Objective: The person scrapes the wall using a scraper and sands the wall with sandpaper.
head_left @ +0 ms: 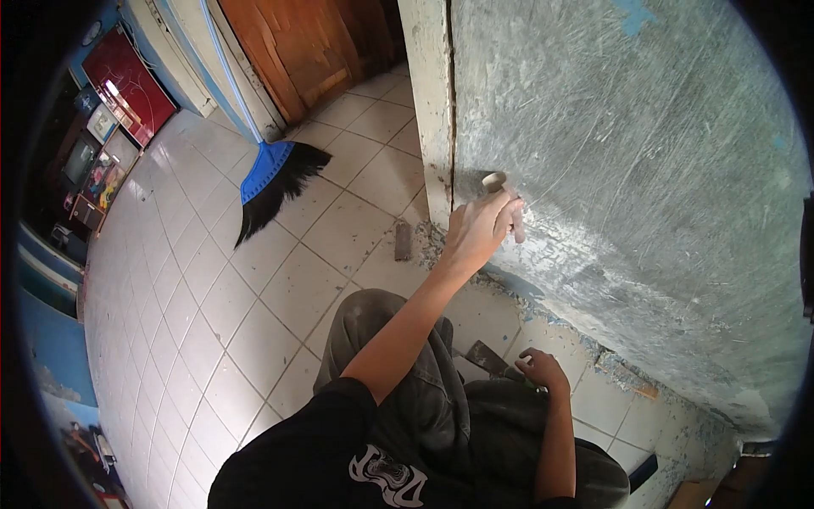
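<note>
My left hand (482, 229) is raised against the grey wall (610, 127), with its fingers pinched round a small pale curled piece (493, 181). The piece's exact kind is not clear. Whitish, scratched patches and powder show on the wall beside my fingers. Lower down, my right hand (545, 371) rests by my knee with its fingers curled round the handle of a scraper (487, 358). The scraper's flat blade points left, over the floor tiles. Part of its handle is hidden under my palm.
Paint flakes (526, 305) lie along the wall's foot. A flat brownish block (403, 242) sits on the tiles near the door frame (431, 110). A blue broom (270, 170) leans to the left, before a wooden door (288, 51). Another scraper-like piece (626, 373) lies among debris.
</note>
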